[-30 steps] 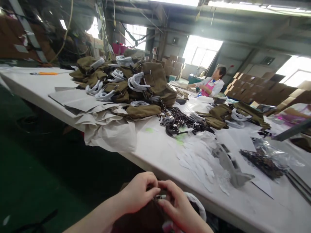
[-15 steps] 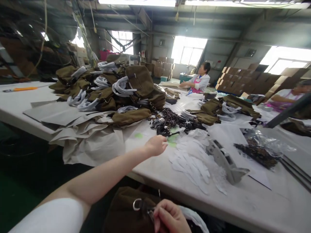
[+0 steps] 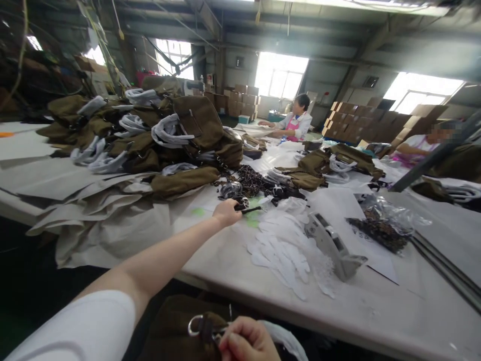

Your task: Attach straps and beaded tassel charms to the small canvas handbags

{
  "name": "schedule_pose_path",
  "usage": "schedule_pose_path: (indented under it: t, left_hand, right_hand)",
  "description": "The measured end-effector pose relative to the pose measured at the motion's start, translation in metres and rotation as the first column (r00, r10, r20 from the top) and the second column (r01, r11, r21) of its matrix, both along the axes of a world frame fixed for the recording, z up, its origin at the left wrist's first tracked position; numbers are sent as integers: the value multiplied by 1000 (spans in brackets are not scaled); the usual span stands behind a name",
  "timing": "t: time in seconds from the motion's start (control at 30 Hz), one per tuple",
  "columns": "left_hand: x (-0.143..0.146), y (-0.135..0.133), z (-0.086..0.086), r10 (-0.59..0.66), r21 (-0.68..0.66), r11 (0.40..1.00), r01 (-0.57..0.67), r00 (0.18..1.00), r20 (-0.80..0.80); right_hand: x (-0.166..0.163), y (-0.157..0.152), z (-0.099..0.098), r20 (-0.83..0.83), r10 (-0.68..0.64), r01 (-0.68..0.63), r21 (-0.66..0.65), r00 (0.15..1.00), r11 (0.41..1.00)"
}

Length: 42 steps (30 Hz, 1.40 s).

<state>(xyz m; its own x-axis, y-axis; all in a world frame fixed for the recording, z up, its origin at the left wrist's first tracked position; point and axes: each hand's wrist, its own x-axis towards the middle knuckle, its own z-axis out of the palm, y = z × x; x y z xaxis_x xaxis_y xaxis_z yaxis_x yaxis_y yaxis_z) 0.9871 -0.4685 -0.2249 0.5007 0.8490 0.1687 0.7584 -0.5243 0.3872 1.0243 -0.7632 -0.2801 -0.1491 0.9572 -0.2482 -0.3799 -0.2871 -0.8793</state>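
Observation:
My left hand (image 3: 226, 212) reaches out over the white table (image 3: 233, 260) and is closed on a dark strap (image 3: 246, 208) at the edge of a heap of dark chains and straps (image 3: 255, 183). My right hand (image 3: 246, 343) stays low at the frame's bottom, closed on the strap end of an olive-brown bag (image 3: 176, 326) in my lap, next to its metal ring (image 3: 194, 326).
A big pile of olive bags with white-wrapped handles (image 3: 150, 135) lies on grey paper sheets at the left. White paper cut-outs (image 3: 285, 245), a grey metal tool (image 3: 330, 245) and a plastic bag of dark hardware (image 3: 383, 225) lie to the right. Two other people work at the far end.
My left hand left the bag in my lap, stretched across the table and closed on a dark strap. My right hand kept its grip on the bag.

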Motion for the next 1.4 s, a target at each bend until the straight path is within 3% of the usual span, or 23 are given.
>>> schedule_pose_path:
  t: [0.13,0.23,0.3,0.37,0.5,0.67,0.8,0.97,1.1,1.4]
  left_hand:
    - [-60,-22,1,-190,24,981,190,982,-12]
    - [-106,-33,1,-415,-100,910,403,898,-148]
    - [-127,-38,3,-482,-190,874,447,846,-227]
    - [-136,-43,9,-433,-186,900,395,861,-268]
    - [-115,-50,18,-249,-28,968,251,930,-271]
    - [-66,-51,1,-111,5,993,116,958,-264]
    - [-46,-73,-16,-206,-64,979,196,949,-241]
    - [-56,-117,-23,-374,-152,920,362,925,-60]
    - [-72,-135,-23,-405,-214,886,412,911,78]
    - [-93,-158,-10,-436,-188,867,461,886,160]
  right_hand:
    - [6,0,9,46,82,-82,9,996,997]
    - [7,-1,15,30,60,-61,14,998,998]
    - [7,0,17,9,39,-39,-6,999,999]
    - [6,2,20,-15,1,-1,-39,1000,999]
    - [2,5,23,-34,-57,54,-86,998,995]
    - [-2,3,24,-5,-83,82,-83,997,993]
    - [0,1,28,5,-167,167,-98,986,981]
    - [4,6,29,-28,-275,269,-136,961,953]
    - [3,10,26,-53,-293,282,-161,955,946]
    - [0,10,28,-54,-255,241,-187,966,952]
